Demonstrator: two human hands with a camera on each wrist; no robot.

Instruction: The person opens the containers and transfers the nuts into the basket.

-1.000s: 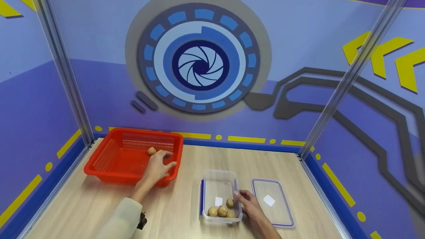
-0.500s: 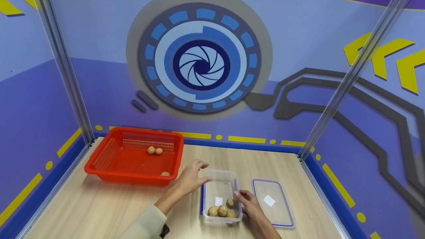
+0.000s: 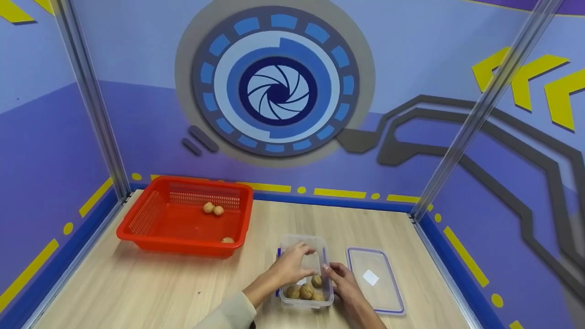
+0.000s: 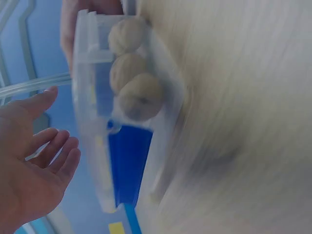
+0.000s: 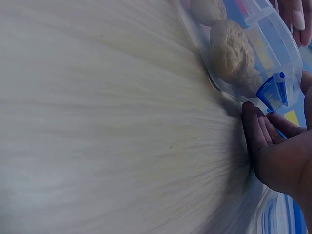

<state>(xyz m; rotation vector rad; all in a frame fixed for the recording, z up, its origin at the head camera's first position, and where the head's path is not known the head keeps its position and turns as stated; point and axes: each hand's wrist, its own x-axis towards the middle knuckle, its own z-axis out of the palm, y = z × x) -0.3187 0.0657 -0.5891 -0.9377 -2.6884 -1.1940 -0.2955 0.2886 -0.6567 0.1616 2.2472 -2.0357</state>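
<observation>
My left hand (image 3: 292, 265) hovers over a clear plastic food container (image 3: 289, 242), thumb and fingers apart. In the left wrist view, the left hand (image 4: 39, 156) shows loosely bent fingers and nothing in the palm. My right hand (image 3: 346, 285) holds the container's right side, its thumb at the rim and its fingers along the outer wall. Several walnuts (image 3: 306, 291) lie in the container's near end. A blue latch flap (image 4: 129, 161) hangs from the container's side. Two walnuts (image 3: 209, 208) sit together at the back of the red basket (image 3: 183, 249), with another walnut (image 3: 227, 240) near its front.
A clear lid (image 3: 386, 294) with a blue-purple edge lies flat on the wooden table (image 3: 205, 283), right of the right hand. The red basket stands at the back left. Printed panels (image 3: 146, 128) and metal posts (image 3: 89, 100) bound the table.
My left hand has left the red basket and moved right to above the food container. The two walnuts at the basket's back are both visible now. My right hand stays at the container.
</observation>
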